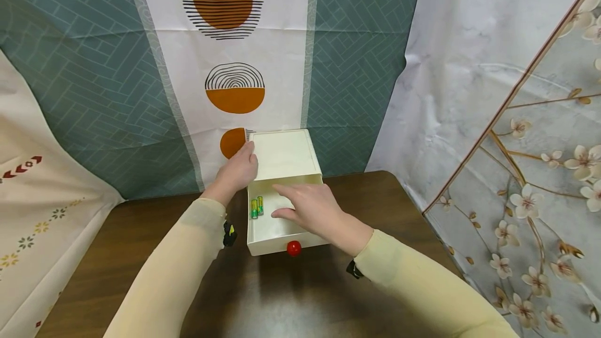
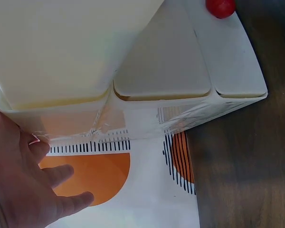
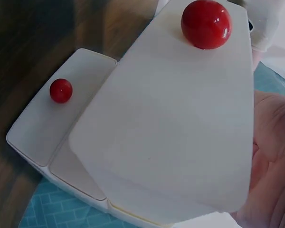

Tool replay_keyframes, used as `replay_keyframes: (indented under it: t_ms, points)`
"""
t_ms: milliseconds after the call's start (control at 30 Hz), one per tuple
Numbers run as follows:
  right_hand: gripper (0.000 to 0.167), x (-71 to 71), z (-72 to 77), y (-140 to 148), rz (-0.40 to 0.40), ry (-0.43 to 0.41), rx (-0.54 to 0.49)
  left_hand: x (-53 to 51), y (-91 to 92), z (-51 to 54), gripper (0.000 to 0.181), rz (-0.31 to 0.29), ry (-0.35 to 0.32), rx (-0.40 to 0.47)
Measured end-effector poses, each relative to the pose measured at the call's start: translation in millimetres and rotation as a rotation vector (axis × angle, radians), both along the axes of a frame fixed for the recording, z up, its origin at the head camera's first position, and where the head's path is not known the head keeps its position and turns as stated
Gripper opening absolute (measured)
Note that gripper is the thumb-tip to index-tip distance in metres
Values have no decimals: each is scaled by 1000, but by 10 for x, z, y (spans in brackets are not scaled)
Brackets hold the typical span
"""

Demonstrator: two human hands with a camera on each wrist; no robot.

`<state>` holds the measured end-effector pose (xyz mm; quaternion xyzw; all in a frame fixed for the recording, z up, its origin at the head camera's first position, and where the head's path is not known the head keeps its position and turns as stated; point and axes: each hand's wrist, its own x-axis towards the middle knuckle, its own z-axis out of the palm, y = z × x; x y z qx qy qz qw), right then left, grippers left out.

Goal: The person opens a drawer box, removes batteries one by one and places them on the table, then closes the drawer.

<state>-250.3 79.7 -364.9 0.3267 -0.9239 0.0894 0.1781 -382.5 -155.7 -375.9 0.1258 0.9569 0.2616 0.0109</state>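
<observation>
White cabinet meets the splayed left hand, the right hand loose at its pulled-out drawer.

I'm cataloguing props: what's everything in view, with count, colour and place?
Cabinet: one, white, centre.
Open drawer: one, white, cabinet's top level.
Closed drawers: two, white, below.
Knobs: two visible, red, top and bottom drawers.
Batteries: two, green, in the open drawer.
Table: one, brown, under the cabinet.
Backdrop: one, teal, white and orange, behind.
Floral covering: one, pale, right.
Patterned cloth: one, cream, left.
Wrist devices: two, black, one per wrist.
Sleeves: two, pale yellow, both arms.
Left hand: one, bare, at cabinet's left edge.
Right hand: one, bare, at open drawer.
</observation>
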Motion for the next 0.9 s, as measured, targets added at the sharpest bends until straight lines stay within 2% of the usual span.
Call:
replay_keyframes:
  t_ms: [367,600,900]
  points:
    - [65,-153,-30,-124,-18,-107,43,8,15,12,66,9,-11,6]
    - [60,-219,-22,-206,-31,-181,82,11,6,12,66,9,-16,4]
    - [55,-288,-40,-302,-34,-225,103,9,9,4,67,15,-17,11]
